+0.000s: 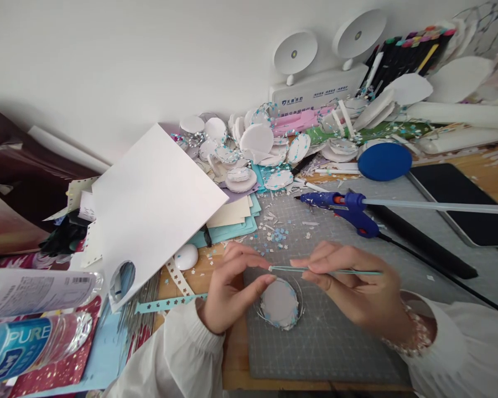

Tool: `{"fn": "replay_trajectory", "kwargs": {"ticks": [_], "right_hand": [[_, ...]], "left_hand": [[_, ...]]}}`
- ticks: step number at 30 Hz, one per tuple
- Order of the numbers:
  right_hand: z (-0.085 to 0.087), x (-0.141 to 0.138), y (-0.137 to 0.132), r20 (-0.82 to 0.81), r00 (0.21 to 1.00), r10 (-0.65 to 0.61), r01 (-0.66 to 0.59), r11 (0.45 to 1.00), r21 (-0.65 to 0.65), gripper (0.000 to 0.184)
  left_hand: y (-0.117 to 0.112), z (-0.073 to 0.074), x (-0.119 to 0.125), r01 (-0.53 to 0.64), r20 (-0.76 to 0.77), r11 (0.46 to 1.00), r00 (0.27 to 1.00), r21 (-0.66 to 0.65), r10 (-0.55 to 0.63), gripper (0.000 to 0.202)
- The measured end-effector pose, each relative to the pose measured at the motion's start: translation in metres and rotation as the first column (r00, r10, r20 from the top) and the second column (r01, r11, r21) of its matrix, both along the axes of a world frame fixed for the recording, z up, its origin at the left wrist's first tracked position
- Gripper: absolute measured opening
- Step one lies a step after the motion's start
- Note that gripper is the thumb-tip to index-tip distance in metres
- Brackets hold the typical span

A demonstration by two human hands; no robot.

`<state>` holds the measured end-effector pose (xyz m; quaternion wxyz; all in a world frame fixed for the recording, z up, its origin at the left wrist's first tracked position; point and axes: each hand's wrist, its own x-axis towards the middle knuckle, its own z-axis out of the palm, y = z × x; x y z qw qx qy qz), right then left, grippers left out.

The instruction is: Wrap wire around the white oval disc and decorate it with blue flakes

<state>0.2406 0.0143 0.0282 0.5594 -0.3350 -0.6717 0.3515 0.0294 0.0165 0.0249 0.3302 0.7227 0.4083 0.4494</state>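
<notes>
My right hand point(352, 276) is closed around thin pale-green tweezers point(288, 268), held almost level and pointing left. A tiny white piece point(270, 268) shows at their tip, too small to name exactly. My left hand point(238, 282) has thumb and forefinger brought together around that tip, in a near pinch on the piece. Just beneath the fingertips lies a round white disc point(279, 303) edged with small pale-blue and white bits, with thin wire looping around it. The disc rests on a grey cutting mat point(315, 354).
A blue glue gun point(336, 205) with a long glue stick lies behind my right hand, its cord trailing right. Decorated white discs point(257, 138) pile up along the wall. Left are a white board point(153, 193) and a water bottle point(33, 342); a phone point(465, 202) lies right.
</notes>
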Motion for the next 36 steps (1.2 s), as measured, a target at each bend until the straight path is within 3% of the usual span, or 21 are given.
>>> {"fn": "replay_trajectory", "kwargs": {"ticks": [12, 23, 30, 36], "right_hand": [[0.0022, -0.0007, 0.0, -0.081, 0.996, -0.033, 0.026, 0.995, -0.092, 0.015], [0.0002, -0.0036, -0.0017, 0.018, 0.999, -0.05, 0.05, 0.998, 0.024, 0.026], [0.0006, -0.0022, -0.0019, 0.023, 0.994, -0.106, 0.106, 0.994, 0.001, 0.023], [0.0017, -0.0026, -0.0008, 0.038, 0.993, -0.115, 0.115, 0.993, 0.009, 0.022]], "left_hand": [[-0.0014, 0.0027, 0.0013, 0.019, 0.041, 0.999, 0.999, -0.026, -0.018, 0.009], [-0.0007, -0.0007, 0.0016, 0.02, 0.075, 0.999, 0.997, -0.05, -0.016, 0.003], [0.001, 0.0005, 0.0014, -0.042, 0.124, 0.994, 0.991, -0.104, 0.055, 0.006], [0.0004, -0.0015, 0.0011, -0.03, 0.134, 0.992, 0.99, -0.121, 0.046, 0.009]]}}
